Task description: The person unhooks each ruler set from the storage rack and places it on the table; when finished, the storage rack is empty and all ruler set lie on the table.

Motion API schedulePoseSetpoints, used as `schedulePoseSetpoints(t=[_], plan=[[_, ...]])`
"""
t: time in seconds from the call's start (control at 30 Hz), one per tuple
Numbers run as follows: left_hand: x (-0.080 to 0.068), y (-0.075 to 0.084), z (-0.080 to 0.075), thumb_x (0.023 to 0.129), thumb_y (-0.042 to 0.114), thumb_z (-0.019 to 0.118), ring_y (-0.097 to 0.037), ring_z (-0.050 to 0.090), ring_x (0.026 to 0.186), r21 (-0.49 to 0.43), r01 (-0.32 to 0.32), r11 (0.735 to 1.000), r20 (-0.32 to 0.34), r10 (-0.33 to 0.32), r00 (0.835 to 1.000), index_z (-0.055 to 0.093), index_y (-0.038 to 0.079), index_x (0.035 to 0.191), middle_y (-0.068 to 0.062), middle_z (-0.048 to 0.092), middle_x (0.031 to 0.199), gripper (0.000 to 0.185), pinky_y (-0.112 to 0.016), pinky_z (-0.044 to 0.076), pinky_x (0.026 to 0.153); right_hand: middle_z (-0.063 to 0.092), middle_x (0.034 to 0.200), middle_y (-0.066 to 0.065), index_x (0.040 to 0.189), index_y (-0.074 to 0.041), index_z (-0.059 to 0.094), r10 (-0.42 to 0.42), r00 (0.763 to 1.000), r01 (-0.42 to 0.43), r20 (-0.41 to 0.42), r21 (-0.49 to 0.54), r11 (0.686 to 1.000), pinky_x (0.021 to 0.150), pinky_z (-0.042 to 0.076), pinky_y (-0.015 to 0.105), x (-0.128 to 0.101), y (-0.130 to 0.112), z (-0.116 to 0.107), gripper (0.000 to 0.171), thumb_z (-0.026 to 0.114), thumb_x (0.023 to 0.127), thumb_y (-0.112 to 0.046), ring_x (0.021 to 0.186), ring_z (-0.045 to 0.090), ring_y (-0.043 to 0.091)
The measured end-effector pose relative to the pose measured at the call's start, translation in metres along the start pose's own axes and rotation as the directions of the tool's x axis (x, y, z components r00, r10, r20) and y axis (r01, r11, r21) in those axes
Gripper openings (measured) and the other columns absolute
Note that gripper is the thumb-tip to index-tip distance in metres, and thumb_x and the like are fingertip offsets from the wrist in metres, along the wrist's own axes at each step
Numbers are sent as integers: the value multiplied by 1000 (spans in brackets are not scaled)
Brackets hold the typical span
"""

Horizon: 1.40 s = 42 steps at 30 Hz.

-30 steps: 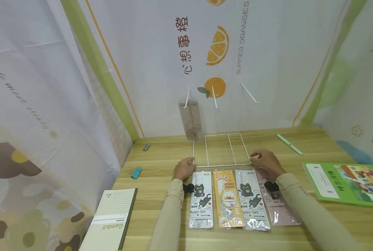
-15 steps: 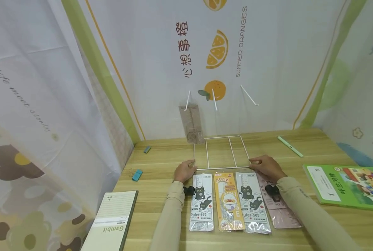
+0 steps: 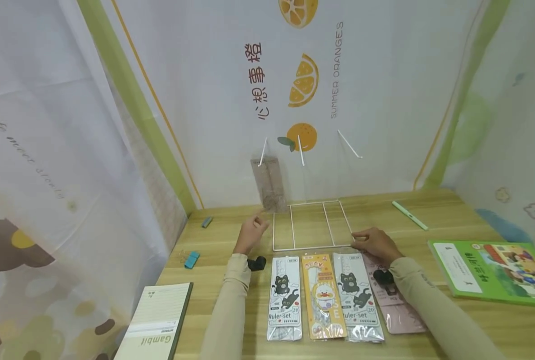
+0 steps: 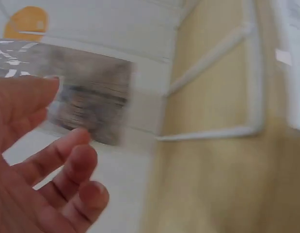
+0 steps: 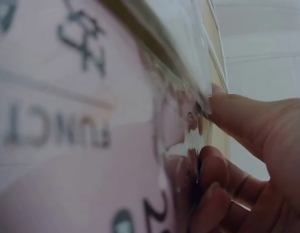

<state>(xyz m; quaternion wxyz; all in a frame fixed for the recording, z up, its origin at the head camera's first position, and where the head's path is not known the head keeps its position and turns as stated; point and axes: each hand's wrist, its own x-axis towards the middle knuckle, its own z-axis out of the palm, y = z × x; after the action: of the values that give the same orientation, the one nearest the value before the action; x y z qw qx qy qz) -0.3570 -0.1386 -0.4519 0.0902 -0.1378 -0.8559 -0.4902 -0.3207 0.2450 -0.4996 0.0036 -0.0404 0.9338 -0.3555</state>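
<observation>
The left hand (image 3: 250, 233) reaches, fingers apart, toward the hanging pack (image 3: 269, 183) at the bench's back edge. The right hand (image 3: 375, 243) presses the wire rack (image 3: 311, 225). A clumsy pull could tip the rack.

Bare tabletop (image 3: 231, 220) open left of the wire rack (image 3: 312, 225), four ruler packs (image 3: 323, 295) crowding the near side, hanging pack (image 3: 269, 185) blocking the back wall, green book (image 3: 492, 272) at right

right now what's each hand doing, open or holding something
Left hand: open, fingers relaxed, holding nothing, beside the hanging ruler pack.
Right hand: fingers at the near right corner of the white wire rack; grip cannot be told.
</observation>
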Motion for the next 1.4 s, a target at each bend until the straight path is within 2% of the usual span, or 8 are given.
schedulePoseSetpoints(t=[0.17,0.27,0.37,0.67,0.83,1.0,1.1,1.4], plan=[[25,28,-23,100,17,64,-11,42,69,-151,-83,985,-103,68,992,47,15,150,-18,40,146,54,-24,42,59,58,136,29,129,-7,68,8,1000,-8,-5,-14,1000,94,48,56,0,-1,1,51,78,87,-35,123,56,49],[37,40,-33,99,17,64,-9,41,65,-217,-108,970,-131,80,988,45,20,153,-13,28,159,57,-22,41,56,60,133,30,128,-7,69,4,1000,-4,-7,-16,1000,90,50,55,1,0,3,51,78,87,-36,119,59,48],[45,46,-37,100,15,64,-7,42,63,-270,-100,958,-119,70,990,41,22,155,-8,23,165,60,-20,41,55,62,131,30,127,-7,70,-4,1000,4,-12,-16,1000,87,51,54,1,1,3,51,79,86,-36,114,61,47],[52,51,-32,98,19,68,-10,43,75,-289,-82,954,-116,50,992,52,23,147,-7,40,143,52,-22,41,61,64,126,30,125,-7,71,-32,999,31,-28,-41,999,82,53,52,1,2,6,47,78,86,-34,108,64,45],[53,54,-29,99,18,66,-8,43,66,-317,-95,944,-59,80,995,52,23,147,-2,41,151,51,-23,42,60,63,127,31,125,-7,71,-21,999,20,-33,-47,999,82,53,53,0,1,5,47,78,87,-33,108,64,44],[53,55,-28,99,18,66,-7,46,66,-346,-83,935,-37,74,997,50,22,150,-7,40,153,53,-22,44,60,63,128,30,126,-7,71,-17,999,16,-32,-40,999,83,52,53,0,1,6,48,78,87,-34,110,64,45],[50,55,-28,99,16,65,-6,46,63,-394,-81,915,-36,72,997,50,22,149,-10,43,149,53,-19,43,59,63,129,30,126,-8,71,-10,999,9,-31,-40,999,85,52,54,1,1,7,48,79,86,-34,111,63,45],[35,55,-33,99,14,65,-4,34,49,-502,-123,856,-53,112,992,56,17,144,-1,50,105,46,-21,32,51,65,127,28,125,-9,72,-23,998,20,-51,-54,998,83,53,51,2,3,4,47,79,85,-35,110,64,44]])
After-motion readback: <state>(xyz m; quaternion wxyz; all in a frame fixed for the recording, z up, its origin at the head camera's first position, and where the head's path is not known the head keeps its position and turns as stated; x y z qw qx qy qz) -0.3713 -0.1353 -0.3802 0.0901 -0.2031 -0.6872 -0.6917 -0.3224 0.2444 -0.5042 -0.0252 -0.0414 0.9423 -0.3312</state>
